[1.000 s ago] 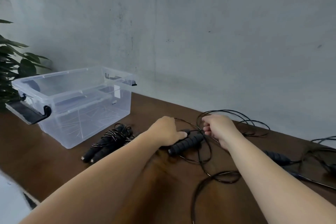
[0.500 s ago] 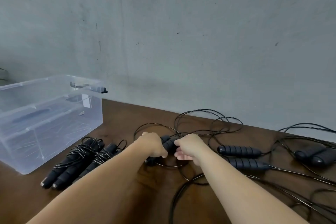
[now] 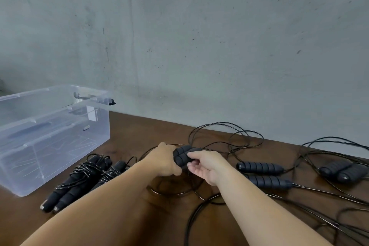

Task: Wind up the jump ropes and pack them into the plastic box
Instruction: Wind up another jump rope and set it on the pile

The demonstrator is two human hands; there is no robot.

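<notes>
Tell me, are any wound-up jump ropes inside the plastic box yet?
No: the two wound jump ropes lie on the table beside the clear plastic box.

- The plastic box (image 3: pixel 54 136) stands at the left on the table (image 3: pixel 127 132), near the wall (image 3: pixel 199 36).
- Two wound jump ropes (image 3: pixel 79 179) lie just before the box.
- In the middle, both hands meet on a pair of handles (image 3: pixel 182 157).
- Right of them, two handles (image 3: pixel 263 173) lie side by side among loose cord (image 3: pixel 225 136); another pair (image 3: pixel 341 170) lies farther right.
</notes>
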